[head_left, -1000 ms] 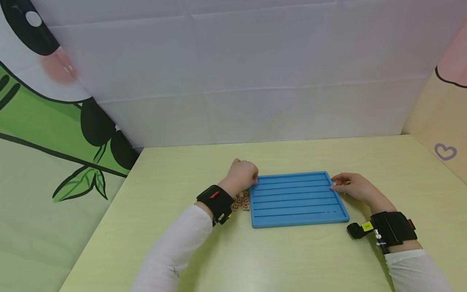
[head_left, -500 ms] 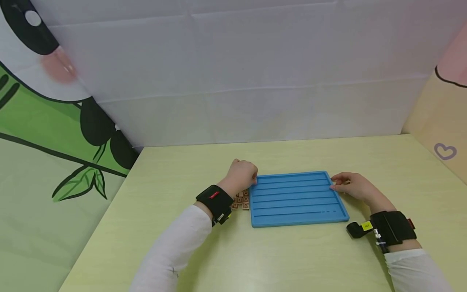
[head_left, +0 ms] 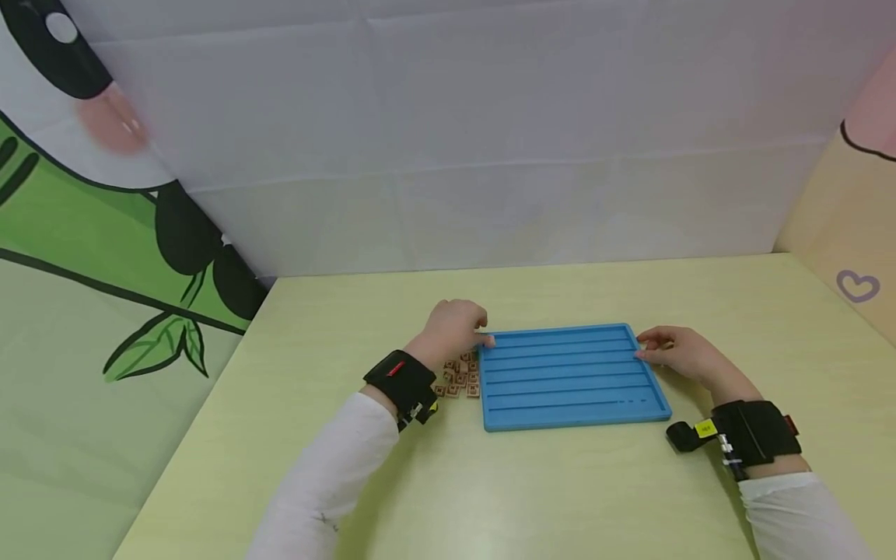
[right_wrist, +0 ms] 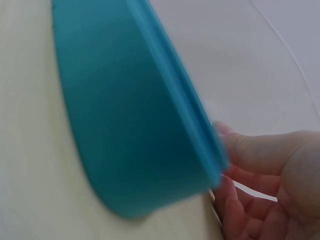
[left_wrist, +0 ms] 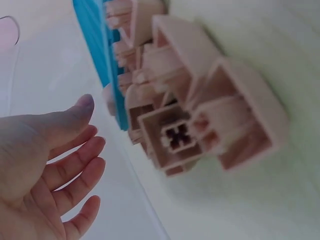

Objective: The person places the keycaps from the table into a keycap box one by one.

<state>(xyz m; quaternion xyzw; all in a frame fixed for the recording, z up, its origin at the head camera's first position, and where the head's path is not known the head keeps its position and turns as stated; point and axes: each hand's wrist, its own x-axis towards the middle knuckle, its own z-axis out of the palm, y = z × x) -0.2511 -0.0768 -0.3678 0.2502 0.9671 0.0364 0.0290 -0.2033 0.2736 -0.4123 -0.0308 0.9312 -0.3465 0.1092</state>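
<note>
A blue ridged tray [head_left: 563, 379] lies on the table, with rows of low ribs across it. Brownish-pink keycaps [head_left: 460, 379] sit in a cluster along its left edge; up close in the left wrist view, a keycap [left_wrist: 172, 135] shows its hollow underside and cross-shaped stem. At the tray's far left corner is my left hand [head_left: 451, 327], thumb right at the rim and fingers spread loosely, holding nothing. My right hand [head_left: 675, 354] pinches the tray's right edge near its far corner, thumb at the rim; some fingers are partly hidden behind the tray in the right wrist view.
The pale wooden table [head_left: 560, 490] reaches back to a white cloth wall [head_left: 490, 155]. Printed cartoon panels stand at the left [head_left: 77, 311] and right [head_left: 854, 225]. Each wrist wears a black strap with a small camera.
My left hand has loosened its fingers at the tray's left corner and shifted slightly left, and more keycaps show. The right hand stays at the tray's right edge.
</note>
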